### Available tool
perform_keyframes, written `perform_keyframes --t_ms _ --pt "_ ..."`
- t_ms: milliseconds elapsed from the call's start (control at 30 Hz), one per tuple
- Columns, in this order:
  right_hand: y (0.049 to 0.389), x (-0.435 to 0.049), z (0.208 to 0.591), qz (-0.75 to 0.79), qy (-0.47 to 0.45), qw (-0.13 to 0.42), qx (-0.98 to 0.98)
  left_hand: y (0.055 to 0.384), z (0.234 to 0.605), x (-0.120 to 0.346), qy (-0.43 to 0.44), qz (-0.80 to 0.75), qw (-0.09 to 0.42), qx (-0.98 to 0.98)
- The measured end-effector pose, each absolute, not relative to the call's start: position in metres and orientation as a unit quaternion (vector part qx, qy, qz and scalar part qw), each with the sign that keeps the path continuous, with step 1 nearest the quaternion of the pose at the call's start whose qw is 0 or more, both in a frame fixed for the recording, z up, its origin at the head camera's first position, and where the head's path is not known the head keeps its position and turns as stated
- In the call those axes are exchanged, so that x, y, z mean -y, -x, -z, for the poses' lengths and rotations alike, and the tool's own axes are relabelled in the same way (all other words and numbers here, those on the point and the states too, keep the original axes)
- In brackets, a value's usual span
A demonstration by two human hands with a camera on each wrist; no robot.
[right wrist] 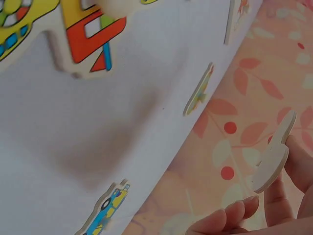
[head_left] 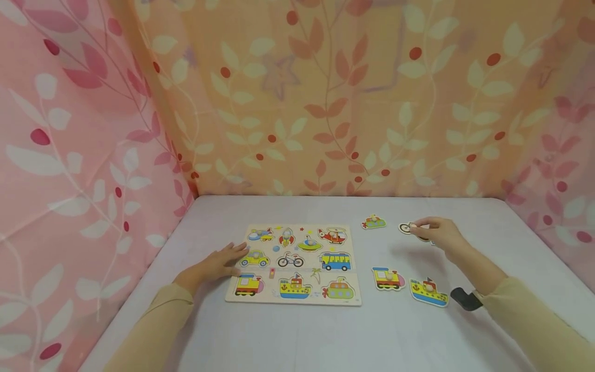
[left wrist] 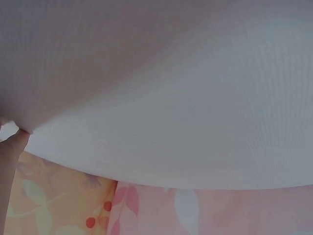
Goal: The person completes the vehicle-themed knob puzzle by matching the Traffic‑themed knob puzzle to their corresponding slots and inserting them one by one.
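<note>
My right hand (head_left: 439,232) pinches a wooden bicycle puzzle piece (head_left: 405,228) between thumb and fingers, held up over the table. In the right wrist view the plain pale back of the bicycle piece (right wrist: 274,164) faces the camera. My left hand (head_left: 225,260) rests at the left edge of the wooden vehicle puzzle board (head_left: 297,299), fingers extended onto it. Printed on the board are a bicycle (head_left: 291,260) and a bus (head_left: 335,261). Nearest the right hand, a blue and yellow bus piece (right wrist: 108,208) lies on the table, mostly hidden by that hand in the head view.
Right of the board lie a submarine piece (head_left: 374,222), a train piece (head_left: 388,279) and a ship piece (head_left: 428,292). Knobbed pieces such as a helicopter (head_left: 332,235) and a car (head_left: 254,258) sit in the board. Flowered cloth (head_left: 334,103) stands around the table.
</note>
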State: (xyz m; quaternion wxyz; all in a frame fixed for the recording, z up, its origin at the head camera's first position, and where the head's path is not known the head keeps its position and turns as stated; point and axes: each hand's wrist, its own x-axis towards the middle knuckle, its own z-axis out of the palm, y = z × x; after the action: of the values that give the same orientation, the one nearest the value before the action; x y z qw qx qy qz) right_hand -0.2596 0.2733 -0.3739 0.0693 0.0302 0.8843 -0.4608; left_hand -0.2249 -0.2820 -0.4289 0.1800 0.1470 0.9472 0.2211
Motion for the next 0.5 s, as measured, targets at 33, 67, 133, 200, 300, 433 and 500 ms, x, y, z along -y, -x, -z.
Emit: perform_keyframes --t_ms 33,67,133,200,300,433,500 --pt "0.26 -0.269 0.374 0.462 -0.028 0.068 -0.884 0.225 0.429 0.282 -0.149 -0.22 0.18 -0.947" --pt "0.261 -0.265 0.374 0.464 -0.027 0.067 -0.883 0.224 0.428 0.282 -0.146 -0.219 0.182 -0.947" --pt "0.261 -0.257 0.375 0.468 -0.023 0.068 -0.881 0.224 0.428 0.282 -0.143 -0.22 0.184 -0.947" --pt "0.263 -0.248 0.376 0.473 -0.022 0.068 -0.878 0.223 0.428 0.282 -0.144 -0.218 0.184 -0.947" --pt "0.265 -0.234 0.377 0.479 -0.022 0.07 -0.875 0.223 0.427 0.283 -0.145 -0.217 0.183 -0.948" --pt "0.266 -0.216 0.379 0.485 -0.019 0.074 -0.871 0.223 0.426 0.283 -0.155 -0.217 0.181 -0.947" --pt "0.267 -0.208 0.38 0.487 -0.013 0.077 -0.87 0.224 0.426 0.283 -0.155 -0.219 0.181 -0.946"
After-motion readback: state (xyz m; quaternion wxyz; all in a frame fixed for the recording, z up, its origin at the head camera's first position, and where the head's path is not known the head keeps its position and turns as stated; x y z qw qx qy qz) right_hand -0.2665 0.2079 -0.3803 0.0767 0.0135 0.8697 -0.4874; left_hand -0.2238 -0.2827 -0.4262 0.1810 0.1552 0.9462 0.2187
